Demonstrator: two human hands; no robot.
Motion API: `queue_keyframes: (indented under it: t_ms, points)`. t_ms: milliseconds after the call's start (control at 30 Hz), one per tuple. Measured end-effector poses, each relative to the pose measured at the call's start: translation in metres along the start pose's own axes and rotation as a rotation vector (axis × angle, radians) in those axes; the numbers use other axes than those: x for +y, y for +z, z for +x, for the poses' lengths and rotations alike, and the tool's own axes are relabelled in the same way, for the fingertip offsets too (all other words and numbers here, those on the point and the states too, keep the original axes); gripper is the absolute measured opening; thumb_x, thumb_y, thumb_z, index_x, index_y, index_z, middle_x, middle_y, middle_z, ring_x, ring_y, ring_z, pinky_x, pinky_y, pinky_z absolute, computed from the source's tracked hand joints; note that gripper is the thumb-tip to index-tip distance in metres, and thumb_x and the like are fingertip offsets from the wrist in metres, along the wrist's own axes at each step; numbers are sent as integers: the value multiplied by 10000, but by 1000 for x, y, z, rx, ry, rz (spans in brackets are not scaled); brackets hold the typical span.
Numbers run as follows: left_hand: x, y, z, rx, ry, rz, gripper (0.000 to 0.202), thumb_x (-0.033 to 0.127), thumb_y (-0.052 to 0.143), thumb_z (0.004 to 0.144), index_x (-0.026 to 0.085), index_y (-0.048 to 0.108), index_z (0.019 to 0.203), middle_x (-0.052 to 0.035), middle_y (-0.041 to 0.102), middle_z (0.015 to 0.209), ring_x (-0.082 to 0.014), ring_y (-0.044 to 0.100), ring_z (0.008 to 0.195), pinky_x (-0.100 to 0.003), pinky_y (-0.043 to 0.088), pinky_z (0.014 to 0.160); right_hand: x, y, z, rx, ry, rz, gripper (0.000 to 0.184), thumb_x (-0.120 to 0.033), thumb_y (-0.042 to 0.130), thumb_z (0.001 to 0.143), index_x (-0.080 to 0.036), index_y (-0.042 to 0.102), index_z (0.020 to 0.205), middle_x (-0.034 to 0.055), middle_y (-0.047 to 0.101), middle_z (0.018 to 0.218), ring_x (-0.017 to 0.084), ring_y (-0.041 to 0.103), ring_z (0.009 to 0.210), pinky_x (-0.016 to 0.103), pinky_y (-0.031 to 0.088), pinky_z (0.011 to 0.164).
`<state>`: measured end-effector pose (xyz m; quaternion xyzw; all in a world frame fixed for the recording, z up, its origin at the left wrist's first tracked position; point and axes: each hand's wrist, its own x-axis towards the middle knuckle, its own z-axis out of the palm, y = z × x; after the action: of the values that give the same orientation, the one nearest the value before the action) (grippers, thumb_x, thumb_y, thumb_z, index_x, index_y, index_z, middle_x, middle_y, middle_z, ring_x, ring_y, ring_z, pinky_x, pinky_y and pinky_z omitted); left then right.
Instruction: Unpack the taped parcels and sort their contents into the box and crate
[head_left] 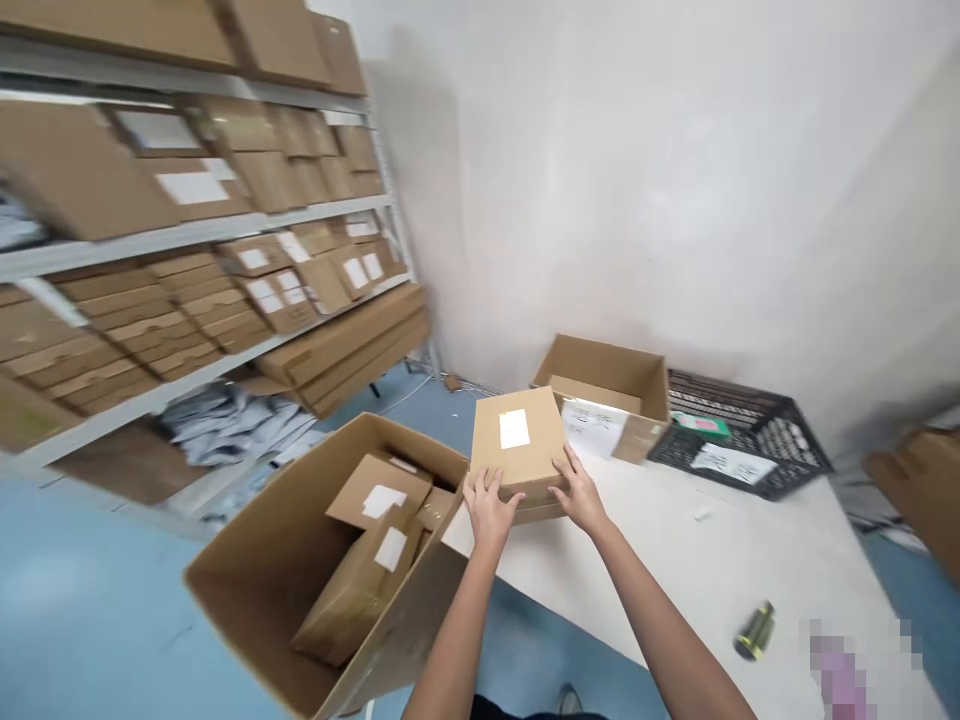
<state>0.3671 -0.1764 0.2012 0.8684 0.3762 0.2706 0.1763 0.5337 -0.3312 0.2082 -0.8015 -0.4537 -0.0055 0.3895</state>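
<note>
A cardboard box with a white label on top stands at the left end of the white table; another box edge seems to show beneath it. My left hand lies over its front left corner, thumb on the front face. My right hand grips the front right corner, fingers bent along the side. Just left of the table is a large open carton. Inside it lie several labelled parcels, among them a taped box and a flatter box.
On the table stand an open cardboard box with a handwritten sheet and a black plastic crate holding a green packet. A tape-like roll lies near the front. Shelving loaded with boxes fills the left; a white wall is behind.
</note>
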Motion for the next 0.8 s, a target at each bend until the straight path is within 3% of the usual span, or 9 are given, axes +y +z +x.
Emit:
queue_keyframes:
  t_ms: [100, 167, 267, 333, 400, 467, 567, 700, 800]
  points:
    - [51, 55, -42, -160, 70, -17, 603, 416, 825, 771, 245, 675, 1330, -148, 535, 1480, -416, 360, 1451, -594, 375, 1185, 63, -33, -72, 37, 154, -21, 545, -181, 678, 839, -243, 615, 1376, 117, 326, 1671, 310, 429, 1485, 505, 440, 1178]
    - [69, 88, -76, -299, 75, -6, 627, 372, 846, 739, 250, 667, 1328, -153, 503, 1522, -416, 405, 1427, -587, 432, 1136, 97, -40, -124, 7, 291, -35, 561, -177, 700, 799, -249, 628, 1351, 112, 309, 1680, 329, 468, 1455, 505, 471, 1144]
    - [74, 123, -120, -487, 70, -3, 786, 276, 882, 651, 293, 607, 1387, -132, 384, 1637, -421, 442, 1419, -571, 481, 1087, 132, -36, -188, -96, 471, -52, 714, -138, 747, 709, -298, 610, 1391, 79, 252, 1706, 374, 596, 1323, 513, 537, 1053]
    - [70, 135, -135, -514, 34, -46, 916, 226, 870, 627, 310, 520, 1469, -127, 313, 1681, -410, 437, 1444, -549, 476, 1105, 143, -31, -211, -122, 508, -66, 822, -113, 748, 689, -349, 560, 1453, 42, 218, 1718, 383, 626, 1272, 526, 543, 1031]
    - [66, 139, -137, -499, -46, -137, 1036, 209, 849, 627, 304, 397, 1555, -138, 355, 1660, -381, 469, 1438, -512, 487, 1110, 146, -25, -216, -104, 507, -81, 891, -102, 743, 685, -375, 505, 1499, 24, 184, 1727, 379, 609, 1286, 524, 532, 1036]
    - [63, 135, -129, -523, -122, -255, 1140, 205, 833, 632, 285, 262, 1616, -142, 485, 1575, -343, 554, 1373, -475, 522, 1077, 144, -21, -206, -78, 521, -88, 945, -99, 755, 666, -366, 470, 1526, 48, 141, 1736, 370, 588, 1308, 509, 522, 1036]
    - [69, 123, -112, -573, -114, -359, 1166, 216, 790, 671, 247, 152, 1647, -135, 582, 1493, -302, 602, 1324, -437, 535, 1062, 143, -22, -185, -45, 562, -78, 971, -114, 783, 627, -303, 482, 1531, 124, 113, 1734, 387, 546, 1351, 513, 479, 1070]
    - [101, 101, -92, -482, 103, -292, 947, 296, 672, 819, 228, 210, 1643, -127, 498, 1576, -293, 484, 1438, -451, 439, 1167, 157, -38, -178, 18, 589, -4, 916, -219, 784, 655, -253, 501, 1526, 154, 215, 1706, 381, 359, 1508, 533, 400, 1151]
    - [136, 92, -88, -490, 333, -221, 748, 411, 578, 927, 251, 328, 1614, -96, 470, 1603, -318, 369, 1510, -503, 354, 1224, 168, -52, -192, 43, 637, 170, 914, -256, 756, 654, -252, 497, 1531, 143, 400, 1627, 349, 377, 1507, 544, 391, 1162]
